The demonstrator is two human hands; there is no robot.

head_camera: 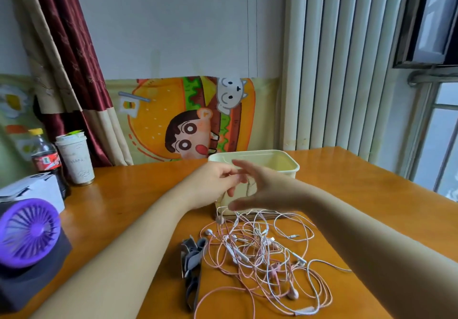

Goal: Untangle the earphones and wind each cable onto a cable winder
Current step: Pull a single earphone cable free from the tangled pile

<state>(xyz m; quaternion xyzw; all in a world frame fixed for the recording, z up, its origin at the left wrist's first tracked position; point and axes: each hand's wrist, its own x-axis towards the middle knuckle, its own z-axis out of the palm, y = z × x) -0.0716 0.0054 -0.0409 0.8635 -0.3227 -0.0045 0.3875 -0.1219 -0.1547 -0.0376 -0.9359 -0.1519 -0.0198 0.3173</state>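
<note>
A tangled heap of pink and white earphones lies on the orange table, in front of me. Beside it on the left lie several grey cable winders. My left hand is raised above the heap and pinches a thin cable strand that hangs down to the tangle. My right hand hovers just to its right with fingers spread, blurred by motion, touching or near the same strand.
A cream plastic bin stands right behind my hands. At the left are a purple fan on a dark base, a white box, a cola bottle and a white cup. A radiator and window stand at right.
</note>
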